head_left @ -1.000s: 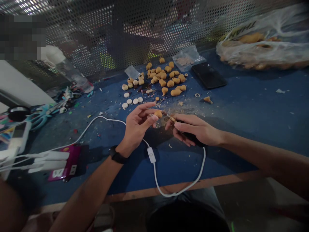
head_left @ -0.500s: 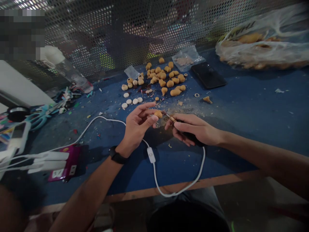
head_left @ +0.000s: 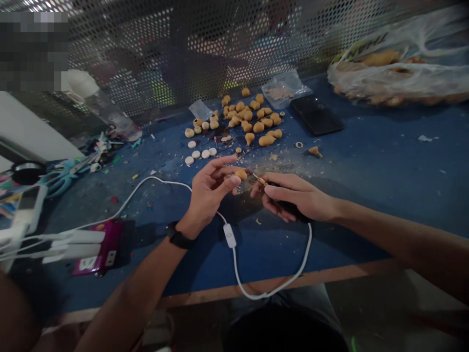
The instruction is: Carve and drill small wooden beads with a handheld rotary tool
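- Your left hand [head_left: 209, 188] pinched a small gourd [head_left: 241, 174].
- Your right hand [head_left: 306, 195] gripped a corded rotary tool [head_left: 261, 181].
- Barely anything had shifted, suggesting steady work.

The table [head_left: 381, 166] is blue on top, with a brown front edge and lots of dust and tiny bits on it. A flat black phone [head_left: 317, 115] lies near the back. Just behind it, a bit to its left, is a small clear bag [head_left: 293, 78] with brown bits inside. To the phone's right is a big see-through bag [head_left: 436, 73] of brown lumps. Left of the phone are lots of little brown gourds [head_left: 247, 115], and farther left, five white discs [head_left: 205, 153]. Just in front of the phone is a broken brown piece [head_left: 314, 151]. Far to its left are blue scissors [head_left: 68, 170] and a pink box [head_left: 113, 239]
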A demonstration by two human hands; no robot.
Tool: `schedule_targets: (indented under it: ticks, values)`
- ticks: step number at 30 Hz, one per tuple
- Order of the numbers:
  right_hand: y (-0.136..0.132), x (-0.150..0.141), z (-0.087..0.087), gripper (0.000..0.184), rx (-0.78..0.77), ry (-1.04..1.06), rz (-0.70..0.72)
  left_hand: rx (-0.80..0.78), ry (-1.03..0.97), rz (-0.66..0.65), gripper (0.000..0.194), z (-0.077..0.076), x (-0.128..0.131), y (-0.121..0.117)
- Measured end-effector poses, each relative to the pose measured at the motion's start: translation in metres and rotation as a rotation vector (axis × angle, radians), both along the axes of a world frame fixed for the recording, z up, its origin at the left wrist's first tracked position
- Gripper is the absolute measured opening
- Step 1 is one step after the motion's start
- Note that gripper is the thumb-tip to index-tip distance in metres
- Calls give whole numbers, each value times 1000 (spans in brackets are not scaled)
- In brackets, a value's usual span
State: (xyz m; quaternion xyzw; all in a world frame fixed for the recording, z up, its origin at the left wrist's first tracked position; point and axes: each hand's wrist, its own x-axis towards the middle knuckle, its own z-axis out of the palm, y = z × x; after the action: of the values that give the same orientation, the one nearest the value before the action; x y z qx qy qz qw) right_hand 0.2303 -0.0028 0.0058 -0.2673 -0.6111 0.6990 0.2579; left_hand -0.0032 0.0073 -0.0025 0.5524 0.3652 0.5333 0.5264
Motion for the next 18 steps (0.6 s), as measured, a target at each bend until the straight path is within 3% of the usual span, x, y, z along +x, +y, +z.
schedule_targets:
  ticks: [18]
  values:
    - [-1,0,1,29,25,-3,11,-2,-12,-5,43,-1,-2,0]
